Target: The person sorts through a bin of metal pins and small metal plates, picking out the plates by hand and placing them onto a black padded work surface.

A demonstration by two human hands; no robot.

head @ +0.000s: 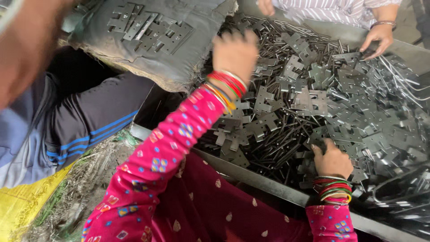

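Grey sheet metal forms the tray [268, 181] in front of you, and it is heaped with flat metal plates [313, 103] with notched edges, mixed with thin metal rods [273, 148]. Your left hand [234, 53] is raised over the far left part of the heap, near the edge of a dark cushion [197, 54]; it is blurred and seen from the back, so you cannot tell whether its fingers are closed on anything. Red, orange and white bangles [226, 87] sit on that wrist above your pink patterned sleeve [156, 166].

Your right hand [332, 160] rests low on the near side of the heap, its fingers curled down into the plates and rods, touching them; whether it has a piece gripped is hidden by the knuckles. Red and green bangles circle that wrist too.

On the cushion lies a small stack of the same plates [150, 27], set apart from the heap. Across the tray, another person's hand [378, 40] with a bracelet presses on the plates at the far edge, below a striped shirt [331, 11]. To your left a person in dark trousers with blue stripes [89, 121] sits beside the tray.
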